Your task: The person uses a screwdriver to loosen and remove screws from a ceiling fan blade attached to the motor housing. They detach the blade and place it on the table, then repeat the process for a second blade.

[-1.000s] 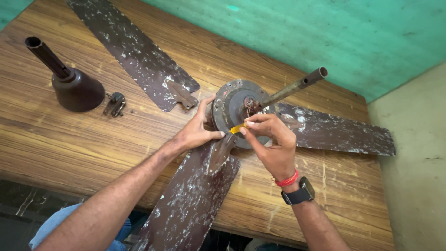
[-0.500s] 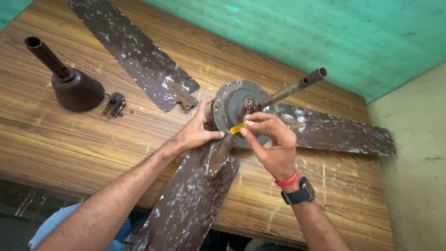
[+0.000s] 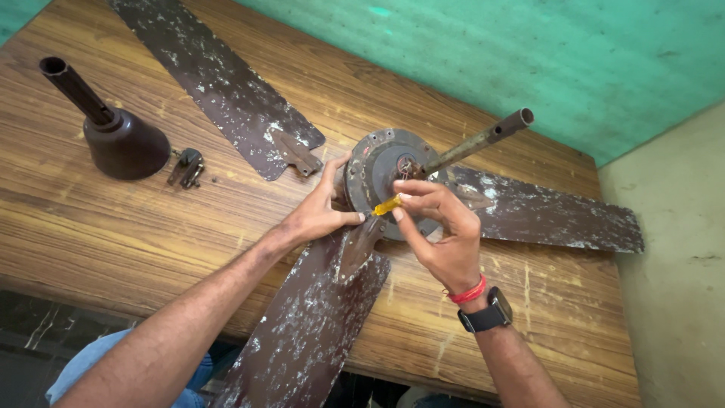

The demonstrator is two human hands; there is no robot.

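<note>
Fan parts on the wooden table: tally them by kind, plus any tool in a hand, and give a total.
Fan blades: 3, one detached, two at the motor hub
Motor hub with rod: 1
Bell-shaped cover with pipe: 1
Small metal clamp: 1
Yellow-handled screwdriver: 1, in the right hand
Total: 7

I count three fan blades: one detached blade [image 3: 219,83] lying apart on the wooden table [image 3: 113,227], one blade [image 3: 544,215] reaching right from the hub, and one blade [image 3: 310,332] reaching toward me. There is one motor hub [image 3: 377,170] with one rod [image 3: 483,140] rising from it. One dark bell-shaped cover [image 3: 121,140], one small metal bracket [image 3: 186,167], one yellow-handled tool [image 3: 387,205]. Two hands: my left hand [image 3: 317,215], my right hand [image 3: 442,234]. One red band [image 3: 470,292], one wristwatch [image 3: 487,311].
</note>
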